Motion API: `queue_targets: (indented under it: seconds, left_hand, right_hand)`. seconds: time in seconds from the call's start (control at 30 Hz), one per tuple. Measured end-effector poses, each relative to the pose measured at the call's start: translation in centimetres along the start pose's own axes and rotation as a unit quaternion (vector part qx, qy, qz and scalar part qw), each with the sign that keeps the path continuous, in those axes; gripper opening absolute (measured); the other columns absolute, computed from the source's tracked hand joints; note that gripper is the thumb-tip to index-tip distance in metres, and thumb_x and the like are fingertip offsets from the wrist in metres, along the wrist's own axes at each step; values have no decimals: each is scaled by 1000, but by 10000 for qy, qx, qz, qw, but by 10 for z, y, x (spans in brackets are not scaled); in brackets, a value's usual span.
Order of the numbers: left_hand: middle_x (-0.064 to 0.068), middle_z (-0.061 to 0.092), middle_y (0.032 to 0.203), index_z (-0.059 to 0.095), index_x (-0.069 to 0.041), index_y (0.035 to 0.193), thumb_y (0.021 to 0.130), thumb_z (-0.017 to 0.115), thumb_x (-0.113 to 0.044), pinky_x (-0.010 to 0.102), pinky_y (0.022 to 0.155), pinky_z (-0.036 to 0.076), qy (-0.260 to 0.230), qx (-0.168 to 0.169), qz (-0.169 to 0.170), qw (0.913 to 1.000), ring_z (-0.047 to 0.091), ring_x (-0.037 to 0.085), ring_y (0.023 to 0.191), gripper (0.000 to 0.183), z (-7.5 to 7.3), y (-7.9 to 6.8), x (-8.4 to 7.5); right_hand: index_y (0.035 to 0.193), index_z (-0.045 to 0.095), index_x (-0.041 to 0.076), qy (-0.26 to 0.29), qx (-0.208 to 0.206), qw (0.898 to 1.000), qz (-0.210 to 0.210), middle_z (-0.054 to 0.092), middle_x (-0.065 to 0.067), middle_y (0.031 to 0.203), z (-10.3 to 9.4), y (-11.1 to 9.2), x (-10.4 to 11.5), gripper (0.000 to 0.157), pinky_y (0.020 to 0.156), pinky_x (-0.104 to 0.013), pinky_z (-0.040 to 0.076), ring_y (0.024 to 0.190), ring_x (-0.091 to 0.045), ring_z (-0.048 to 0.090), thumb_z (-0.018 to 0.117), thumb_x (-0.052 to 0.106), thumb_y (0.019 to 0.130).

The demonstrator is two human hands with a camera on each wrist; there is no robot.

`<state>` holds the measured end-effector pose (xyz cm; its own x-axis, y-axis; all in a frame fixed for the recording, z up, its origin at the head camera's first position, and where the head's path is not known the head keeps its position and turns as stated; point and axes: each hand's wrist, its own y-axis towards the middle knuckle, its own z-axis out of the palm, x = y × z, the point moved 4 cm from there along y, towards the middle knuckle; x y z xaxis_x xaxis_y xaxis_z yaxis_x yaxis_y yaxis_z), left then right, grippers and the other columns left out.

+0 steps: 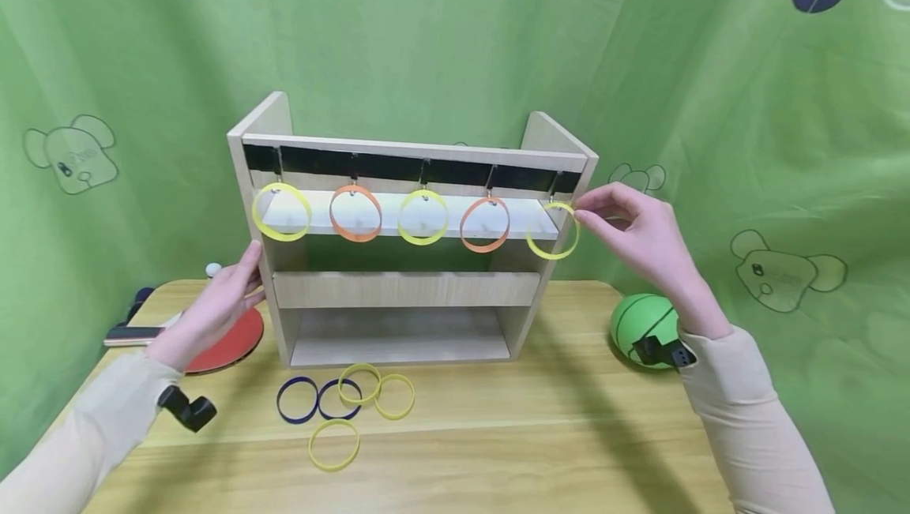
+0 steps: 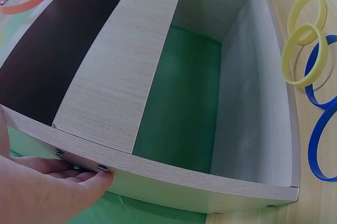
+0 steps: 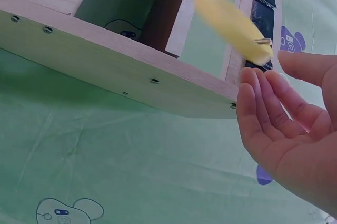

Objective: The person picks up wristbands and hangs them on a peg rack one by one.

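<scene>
A pale wooden shelf rack [image 1: 405, 290] stands upright, with small metal hooks along a black strip near its top. A yellow wristband-like ring [image 1: 553, 255] hangs from the far-right hook, blurred in the right wrist view. Right beside it is my right hand [image 1: 643, 238], thumb and fingertips slightly apart around its edge. My left hand [image 1: 216, 301] rests against the outer face of the rack's left side panel [image 2: 174, 174]. On the other hooks hang a yellow ring [image 1: 283, 238], an orange ring [image 1: 355, 238], another yellow ring [image 1: 423, 241] and another orange ring [image 1: 485, 248].
In front of the rack, yellow rings [image 1: 332, 468] and blue rings [image 1: 297, 422] lie on the wooden table [image 1: 498, 451], some overlapping. A red paddle [image 1: 227, 344] lies at left, partly behind the left arm. Near the right forearm sits a green ball [image 1: 636, 317]. Green curtain surrounds the table.
</scene>
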<state>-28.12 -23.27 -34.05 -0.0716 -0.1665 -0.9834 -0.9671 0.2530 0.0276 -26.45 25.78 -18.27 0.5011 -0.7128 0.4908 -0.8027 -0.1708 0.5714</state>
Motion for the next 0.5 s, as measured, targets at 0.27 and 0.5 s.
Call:
queue_targets:
  seconds: [0.27, 0.5]
  left_hand:
    - [22, -6, 165, -5, 2, 157, 99, 19, -67, 58, 127, 9, -36, -11, -34, 10000, -1, 41, 154, 93, 0, 1, 1]
    - [22, -7, 166, -7, 1, 157, 99, 19, -68, 58, 126, 9, 0, -30, -40, 10000, -1, 41, 154, 93, -1, 1, 0]
  right_hand:
    - [105, 71, 6, 65, -237, 9987, -452, 68, 22, 93, -5, -14, 14, 15, 73, -3, 54, 82, 9, 65, 71, 14, 92]
    - [103, 71, 5, 144, 177, 9951, -961, 75, -10, 98, 16, -33, 26, 13, 75, -5, 56, 82, 7, 64, 71, 4, 90]
